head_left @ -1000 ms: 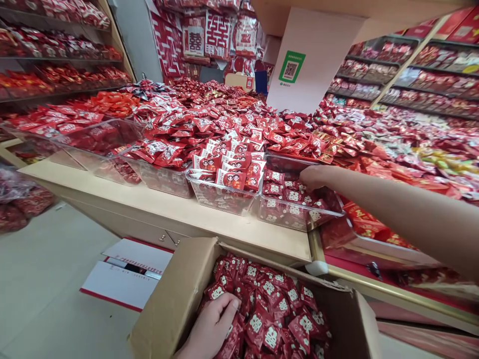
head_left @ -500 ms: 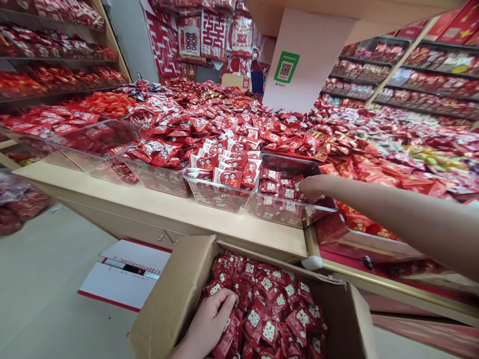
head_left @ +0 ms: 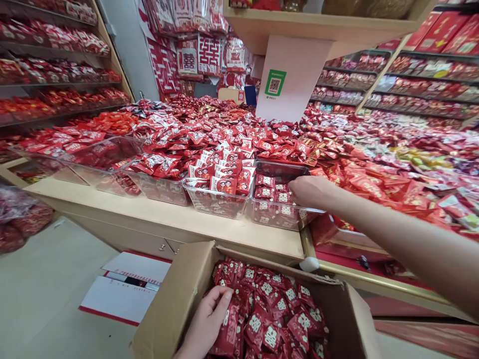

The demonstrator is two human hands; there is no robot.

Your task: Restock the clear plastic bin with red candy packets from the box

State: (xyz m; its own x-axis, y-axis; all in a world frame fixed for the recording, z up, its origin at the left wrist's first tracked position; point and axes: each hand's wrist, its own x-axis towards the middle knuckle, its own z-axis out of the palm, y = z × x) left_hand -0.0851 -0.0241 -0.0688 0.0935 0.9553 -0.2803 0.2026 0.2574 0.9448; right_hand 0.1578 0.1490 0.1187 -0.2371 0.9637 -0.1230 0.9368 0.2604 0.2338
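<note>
A brown cardboard box (head_left: pixel 170 299) full of dark-red wrapped sweets (head_left: pixel 269 311) with pale double-happiness prints sits low in front of me. Inside it at the left, my left hand (head_left: pixel 207 316) rests among the packets, thumb and forefinger pressed together; whatever lies under the fingers is hidden. On the counter above, a clear plastic bin (head_left: pixel 275 212) holds rows of the same dark-red packets (head_left: pixel 265 192). My right hand (head_left: pixel 310 192) reaches into this bin's right side with fingers curled downward. Its fingertips are mostly hidden, and what they hold cannot be made out.
To the left stand more clear bins, one with red-and-white packets (head_left: pixel 224 179). Heaps of sweets cover the display behind. A white sign with a QR code (head_left: pixel 275 84) hangs under a wooden shelf (head_left: pixel 318 25). A flattened white carton (head_left: pixel 121 296) lies on the floor.
The view has tilted slightly upward, showing more of the overhead shelf. My right hand stays at the bin's right side and my left hand stays in the box, both nearly unmoved.
</note>
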